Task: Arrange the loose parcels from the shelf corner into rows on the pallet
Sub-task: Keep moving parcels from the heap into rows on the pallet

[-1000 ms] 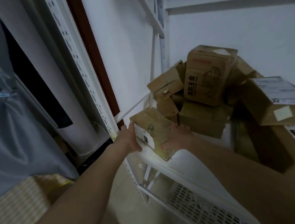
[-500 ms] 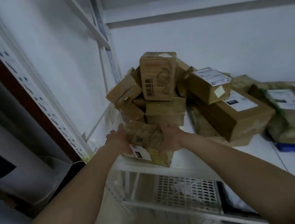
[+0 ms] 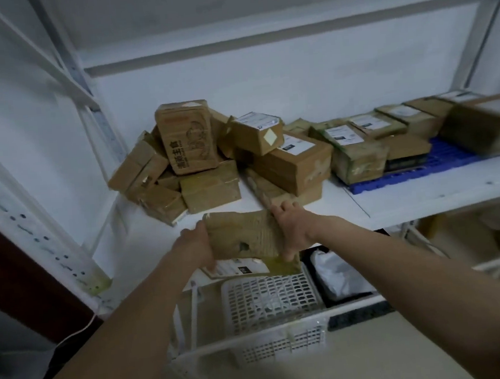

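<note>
Squarely between both hands: creased cardboard parcel.

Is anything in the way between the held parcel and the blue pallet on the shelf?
Partly. The parcel, held by the left hand and right hand, is at the shelf's front edge. The stacked boxes stand toward the pallet, but the bare shelf in front of them looks open.
</note>
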### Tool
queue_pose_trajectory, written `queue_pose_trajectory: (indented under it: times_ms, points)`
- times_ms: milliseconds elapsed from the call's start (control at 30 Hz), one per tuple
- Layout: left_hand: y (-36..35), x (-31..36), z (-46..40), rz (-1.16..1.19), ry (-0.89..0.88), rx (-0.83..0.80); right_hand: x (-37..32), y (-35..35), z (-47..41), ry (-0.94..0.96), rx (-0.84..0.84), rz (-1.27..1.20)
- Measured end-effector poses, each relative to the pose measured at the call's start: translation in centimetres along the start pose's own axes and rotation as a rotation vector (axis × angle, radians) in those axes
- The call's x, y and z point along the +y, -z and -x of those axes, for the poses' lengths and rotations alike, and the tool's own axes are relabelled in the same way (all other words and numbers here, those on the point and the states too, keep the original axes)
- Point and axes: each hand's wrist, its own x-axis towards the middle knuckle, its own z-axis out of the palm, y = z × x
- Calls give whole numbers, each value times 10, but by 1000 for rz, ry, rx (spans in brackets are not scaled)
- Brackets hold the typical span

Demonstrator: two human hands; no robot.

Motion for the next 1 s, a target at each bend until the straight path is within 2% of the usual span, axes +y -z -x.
queue_pose_trajectory:
  times_ms: [267, 567, 700, 800, 1000]
  points:
    - [2, 82, 26, -17, -118, -77, 65, -3, 57, -193, 35, 31]
    - [11, 189, 37, 321, -222, -59, 158, 1, 102, -269, 185, 22]
    - [7, 254, 38, 404, -230, -30, 213, 7, 128, -304, 241, 7]
    - [2, 304, 36, 448, -262, 50, 257, 11, 143, -332, 316, 2]
    - [-18, 399, 35, 571, -287, 38, 346, 19, 161, -404, 422, -104]
